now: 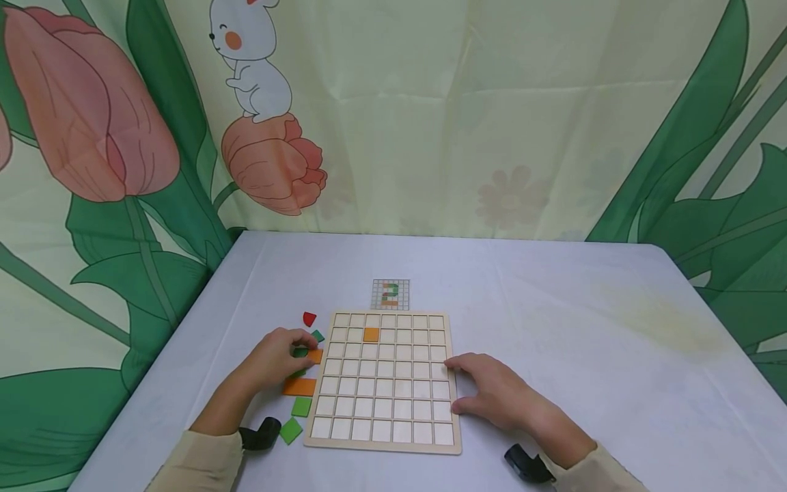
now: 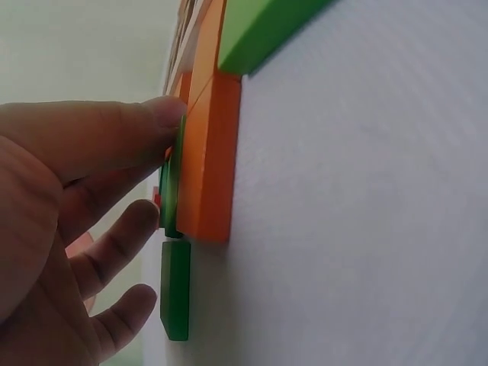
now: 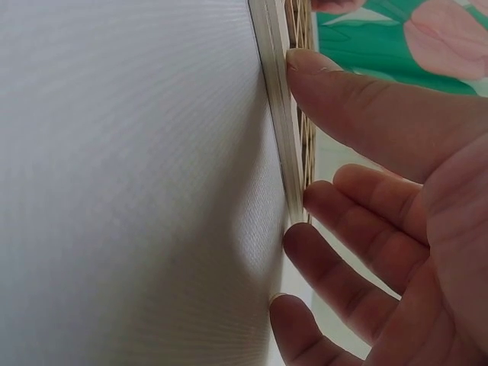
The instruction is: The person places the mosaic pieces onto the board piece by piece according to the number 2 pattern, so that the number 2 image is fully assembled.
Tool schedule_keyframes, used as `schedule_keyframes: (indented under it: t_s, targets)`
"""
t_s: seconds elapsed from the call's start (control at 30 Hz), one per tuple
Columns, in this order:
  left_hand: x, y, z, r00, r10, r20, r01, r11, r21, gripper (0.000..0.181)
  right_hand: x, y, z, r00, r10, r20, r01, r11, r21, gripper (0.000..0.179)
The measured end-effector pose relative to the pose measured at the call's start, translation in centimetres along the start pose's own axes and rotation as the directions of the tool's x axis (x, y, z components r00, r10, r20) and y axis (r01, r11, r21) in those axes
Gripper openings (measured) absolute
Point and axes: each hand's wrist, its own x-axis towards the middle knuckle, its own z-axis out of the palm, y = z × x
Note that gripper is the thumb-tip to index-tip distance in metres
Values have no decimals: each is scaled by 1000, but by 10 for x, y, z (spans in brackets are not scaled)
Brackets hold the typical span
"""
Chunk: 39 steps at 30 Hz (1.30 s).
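Observation:
A wooden grid board [image 1: 455, 437] lies on the table, with an orange square tile [image 1: 371, 335] in one cell of its second row. At the board's left edge, my left hand [image 1: 279, 355] pinches a small orange tile [image 1: 315, 356] between thumb and forefinger. Green tiles lie beneath and around those fingers, partly hidden. Closest below them is a long orange tile [image 1: 299, 387]; its side shows as an orange block [image 2: 212, 160] in the left wrist view. My right hand [image 1: 501, 393] touches the board's right edge with thumb and fingertips, fingers spread, also seen in the right wrist view.
Behind the board lies a small pattern card [image 1: 390, 294] with a coloured grid. A red tile [image 1: 309, 319] sits left of the board's far corner. Two light green tiles, one square [image 1: 301, 406] and one turned [image 1: 291, 430], lie near the left wrist. A printed curtain hangs behind the table.

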Motion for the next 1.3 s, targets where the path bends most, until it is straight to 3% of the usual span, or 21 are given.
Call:
schedule_keyframes:
  t_s: [0.37, 0.63, 1.0, 1.3]
  targets:
    - [0, 1, -1, 1000, -6, -15, 6, 999, 31, 17, 1, -1, 1, 999, 36, 11, -36, 999, 8, 60]
    - [4, 2, -3, 1000, -8, -16, 9, 999, 46, 16, 1, 0, 1, 1000, 11, 7, -11, 1000, 4, 59]
    - [17, 22, 0, 997, 77, -25, -76, 996, 48, 21, 2, 1, 1, 1000, 6, 3, -6, 1000, 3, 60]
    - [26, 34, 7, 996, 86, -4, -86, 996, 31, 19, 2, 2, 0, 1000, -11, -1, 11, 1000, -6, 60]
